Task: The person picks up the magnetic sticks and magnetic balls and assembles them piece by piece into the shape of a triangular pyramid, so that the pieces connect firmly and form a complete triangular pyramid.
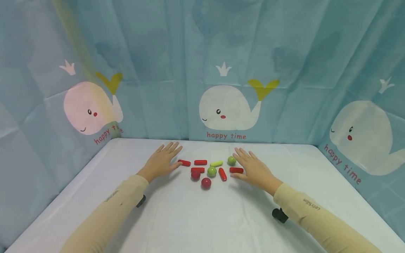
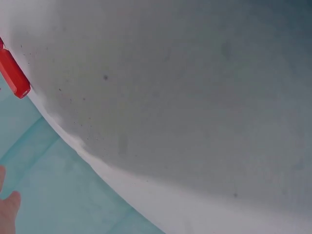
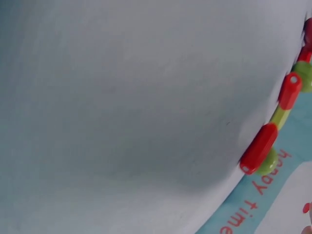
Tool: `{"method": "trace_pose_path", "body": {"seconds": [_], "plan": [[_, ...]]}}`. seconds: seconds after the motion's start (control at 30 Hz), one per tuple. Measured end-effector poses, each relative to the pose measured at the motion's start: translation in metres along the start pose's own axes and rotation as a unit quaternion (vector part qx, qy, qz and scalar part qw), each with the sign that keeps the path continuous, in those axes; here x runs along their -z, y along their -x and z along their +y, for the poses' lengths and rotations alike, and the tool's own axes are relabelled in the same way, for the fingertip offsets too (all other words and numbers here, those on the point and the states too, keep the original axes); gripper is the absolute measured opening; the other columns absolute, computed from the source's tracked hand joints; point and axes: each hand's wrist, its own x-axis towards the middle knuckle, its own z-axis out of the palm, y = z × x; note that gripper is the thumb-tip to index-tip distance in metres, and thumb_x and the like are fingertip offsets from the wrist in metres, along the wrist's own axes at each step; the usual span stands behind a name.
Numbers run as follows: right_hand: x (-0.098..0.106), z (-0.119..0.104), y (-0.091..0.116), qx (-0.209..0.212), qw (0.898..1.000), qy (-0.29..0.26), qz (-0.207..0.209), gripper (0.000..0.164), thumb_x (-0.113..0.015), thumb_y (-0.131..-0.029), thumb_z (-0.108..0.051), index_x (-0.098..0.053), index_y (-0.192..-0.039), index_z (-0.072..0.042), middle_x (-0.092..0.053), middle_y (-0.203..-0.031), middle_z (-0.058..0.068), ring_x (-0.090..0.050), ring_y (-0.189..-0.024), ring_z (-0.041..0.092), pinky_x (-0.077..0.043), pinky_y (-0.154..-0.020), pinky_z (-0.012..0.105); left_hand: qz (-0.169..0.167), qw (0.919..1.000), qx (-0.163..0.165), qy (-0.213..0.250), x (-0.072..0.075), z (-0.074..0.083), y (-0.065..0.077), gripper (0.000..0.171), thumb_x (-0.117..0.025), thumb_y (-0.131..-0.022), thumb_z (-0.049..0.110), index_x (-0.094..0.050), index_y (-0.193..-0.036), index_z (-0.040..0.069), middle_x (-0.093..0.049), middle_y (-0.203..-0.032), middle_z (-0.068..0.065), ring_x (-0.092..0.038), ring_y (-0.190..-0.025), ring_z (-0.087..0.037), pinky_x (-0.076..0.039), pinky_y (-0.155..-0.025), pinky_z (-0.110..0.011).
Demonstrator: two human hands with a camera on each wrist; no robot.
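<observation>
Over the left side of the group my left hand (image 1: 161, 162) is held with straight, spread fingers, its thumb near a red stick-shaped piece (image 1: 185, 163). My right hand (image 1: 254, 171) is on the other side, also with straight fingers; its thumb and fingertips are close to another red stick (image 1: 236, 170) and a green ball (image 1: 231, 160). Neither hand holds anything. Between them lie more red sticks (image 1: 200, 162), a yellow-green stick (image 1: 216, 163), a second green ball (image 1: 212, 172) and two dark red balls (image 1: 206, 183). Whether the fingertips touch the nearest pieces is unclear.
A white cloth (image 1: 190, 221) covers the table. Blue curtains (image 1: 152, 112) with whale prints rise along its back and both sides. A dark wrist camera (image 1: 280, 215) hangs under the right sleeve, and another (image 1: 141, 201) under the left.
</observation>
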Motion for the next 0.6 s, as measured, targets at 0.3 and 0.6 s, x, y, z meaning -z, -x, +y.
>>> {"method": "trace_pose_path", "body": {"seconds": [0.3,0.6], "plan": [[0.004,-0.016,-0.001,0.001,0.997,-0.070,-0.010,0.082,-0.074,-0.087,-0.043,-0.037,-0.153,-0.010,-0.024,-0.165,0.011,-0.023,-0.153,0.033,-0.022,-0.122,0.053,-0.030,0.9993,0.009,0.019,0.001,0.002,-0.003,0.072,-0.056,-0.096,0.048,-0.035,-0.154,0.011,-0.033,-0.161,-0.017,-0.028,-0.150,-0.037,-0.024,-0.120,-0.058],[0.001,-0.030,0.001,0.013,0.997,-0.077,-0.018,0.084,-0.073,-0.087,-0.045,-0.036,-0.154,-0.011,-0.026,-0.165,0.009,-0.025,-0.152,0.030,-0.024,-0.121,0.050,-0.045,0.9985,0.017,0.023,0.001,0.005,-0.002,0.073,-0.059,-0.095,0.047,-0.036,-0.154,0.011,-0.033,-0.160,-0.017,-0.028,-0.150,-0.038,-0.024,-0.120,-0.059]]}}
